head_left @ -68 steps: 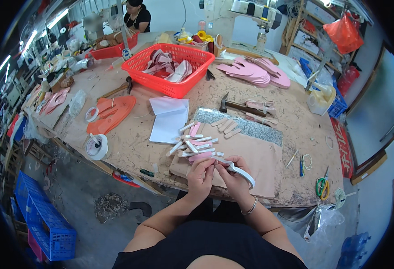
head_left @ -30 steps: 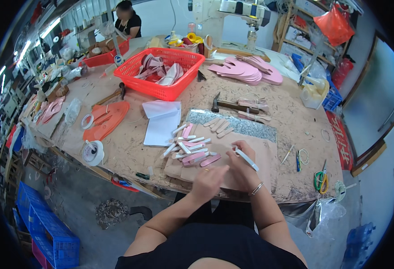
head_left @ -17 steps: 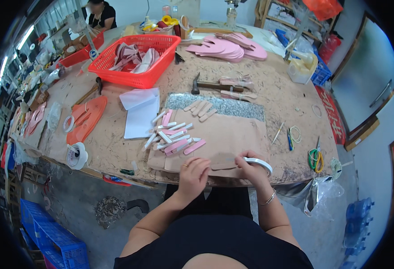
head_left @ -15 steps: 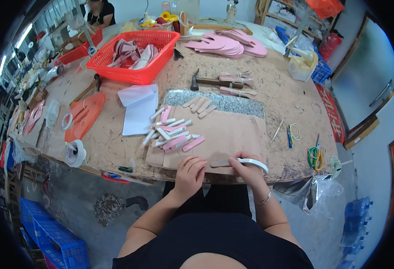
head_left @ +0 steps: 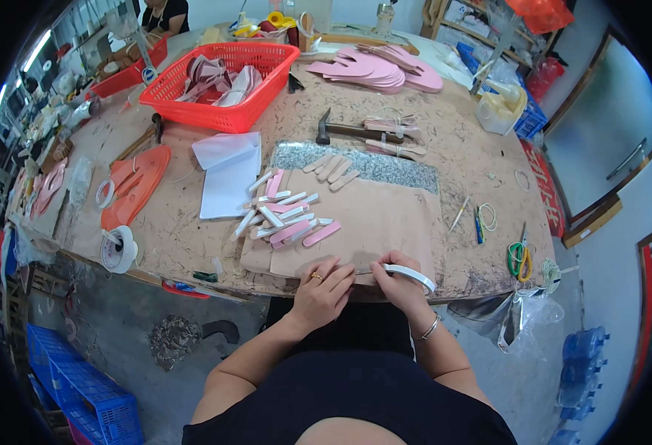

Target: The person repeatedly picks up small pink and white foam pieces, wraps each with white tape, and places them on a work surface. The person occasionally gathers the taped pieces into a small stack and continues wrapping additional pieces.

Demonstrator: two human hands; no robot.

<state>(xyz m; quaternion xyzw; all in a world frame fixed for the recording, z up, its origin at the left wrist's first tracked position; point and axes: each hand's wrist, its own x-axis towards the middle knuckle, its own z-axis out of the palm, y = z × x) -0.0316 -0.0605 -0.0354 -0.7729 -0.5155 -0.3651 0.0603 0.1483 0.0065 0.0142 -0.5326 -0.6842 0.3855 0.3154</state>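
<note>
At the near edge of the workbench, my right hand (head_left: 401, 285) is closed around a roll of white tape (head_left: 415, 277). A small tan strip (head_left: 363, 271) lies between my two hands, partly hidden by fingers. My left hand (head_left: 323, 294), with a ring on it, has its fingers together over the strip's left end. Just beyond is a loose pile of short strips (head_left: 293, 216), some pink and some faced with white. Several bare tan strips (head_left: 331, 170) lie behind that pile on a speckled stone slab (head_left: 396, 173). Under the work is a tan sheet (head_left: 385, 215).
A red basket (head_left: 244, 117) with pink pieces stands far left, beside stacked pink cutouts (head_left: 370, 70). A hammer (head_left: 341, 130) lies beyond the slab. Scissors (head_left: 520, 261) and a blue-handled tool (head_left: 479, 225) lie right. White paper (head_left: 231, 189) and an orange cutout (head_left: 137, 189) lie left.
My left hand has moved right, onto the strip's left end. My right hand has shifted slightly left with the tape roll, and less of the strip shows.
</note>
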